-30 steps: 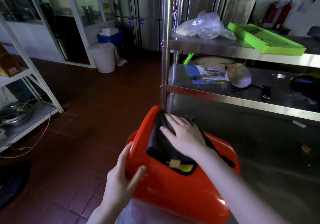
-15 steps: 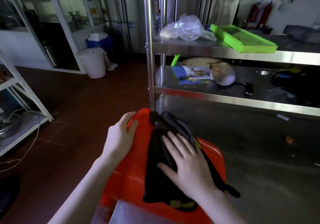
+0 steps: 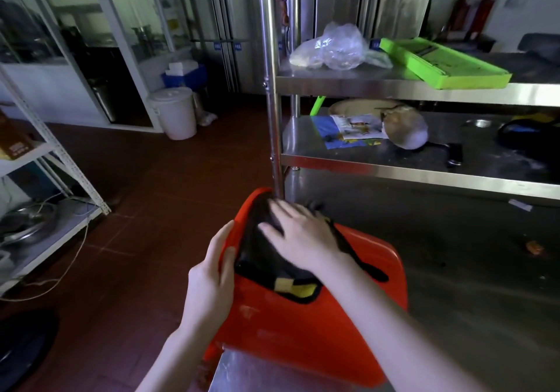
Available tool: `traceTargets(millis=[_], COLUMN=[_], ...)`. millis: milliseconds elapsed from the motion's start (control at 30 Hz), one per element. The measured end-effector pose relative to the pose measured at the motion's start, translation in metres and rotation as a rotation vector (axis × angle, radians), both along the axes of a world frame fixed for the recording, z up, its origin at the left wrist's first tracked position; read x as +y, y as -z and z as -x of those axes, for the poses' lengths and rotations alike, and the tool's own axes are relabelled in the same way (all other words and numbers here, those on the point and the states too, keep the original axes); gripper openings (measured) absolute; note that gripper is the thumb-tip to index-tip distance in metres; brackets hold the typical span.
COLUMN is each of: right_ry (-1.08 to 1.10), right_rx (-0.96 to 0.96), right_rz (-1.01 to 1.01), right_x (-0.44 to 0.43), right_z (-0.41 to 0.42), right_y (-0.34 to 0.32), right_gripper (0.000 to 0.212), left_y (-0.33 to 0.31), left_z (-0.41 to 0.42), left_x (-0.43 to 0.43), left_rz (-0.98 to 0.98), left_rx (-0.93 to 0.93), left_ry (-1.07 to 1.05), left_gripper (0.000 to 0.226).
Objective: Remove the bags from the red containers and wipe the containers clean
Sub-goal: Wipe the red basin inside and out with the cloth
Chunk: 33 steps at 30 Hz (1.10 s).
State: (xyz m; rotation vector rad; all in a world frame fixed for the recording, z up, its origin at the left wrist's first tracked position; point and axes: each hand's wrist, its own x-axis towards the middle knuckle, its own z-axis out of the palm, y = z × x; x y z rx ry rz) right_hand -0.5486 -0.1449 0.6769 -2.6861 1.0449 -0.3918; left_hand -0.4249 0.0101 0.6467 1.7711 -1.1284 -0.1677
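A red plastic container (image 3: 306, 328) lies tipped over, its outer side facing me, on the corner of a steel surface (image 3: 242, 376) low in the view. My left hand (image 3: 212, 276) grips its left rim, thumb on the outer wall. My right hand (image 3: 300, 235) lies flat with spread fingers on a black cloth (image 3: 269, 264) that has a yellow patch, pressing it against the container near the top rim. A crumpled clear plastic bag (image 3: 333, 47) sits on the upper shelf of the steel rack.
A steel rack (image 3: 274, 94) stands right behind the container, its post touching the rim. A green tray (image 3: 439, 64) is on its upper shelf; papers, a pan (image 3: 407, 129) and dark items lie below. A white bucket (image 3: 177, 112) and white shelving (image 3: 54, 155) stand at left on red tiles.
My right hand slid the cloth up toward the container's top rim. My left hand moved from the top edge down to the left rim. The camera shifted slightly.
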Motion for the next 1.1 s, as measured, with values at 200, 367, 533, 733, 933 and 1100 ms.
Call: traceTargets(millis=[200, 367, 533, 733, 933, 1100], right_ry=[-0.062, 0.077, 0.262, 0.034, -0.047, -0.04], right_rx=[0.017, 0.048, 0.086, 0.032, 0.027, 0.004], right_rz=[0.162, 0.036, -0.378, -0.002, 0.142, 0.147], right_x=[0.039, 0.015, -0.035, 0.017, 0.064, 0.082], right_z=[0.037, 0.117, 0.122, 0.032, 0.038, 0.058], right_y=[0.013, 0.031, 0.027, 0.007, 0.013, 0.02], right_gripper=[0.069, 0.074, 0.056, 0.071, 0.07, 0.068], left_y=[0.01, 0.023, 0.033, 0.016, -0.035, -0.058], left_z=[0.005, 0.008, 0.007, 0.002, -0.017, -0.009], left_x=[0.012, 0.032, 0.047, 0.028, -0.036, -0.092], left_rz=[0.052, 0.09, 0.088, 0.04, -0.226, -0.509], left_rx=[-0.014, -0.014, -0.009, 0.03, 0.042, -0.081], left_ry=[-0.048, -0.093, -0.085, -0.015, 0.056, -0.033], left_gripper=[0.041, 0.038, 0.044, 0.044, 0.056, 0.053])
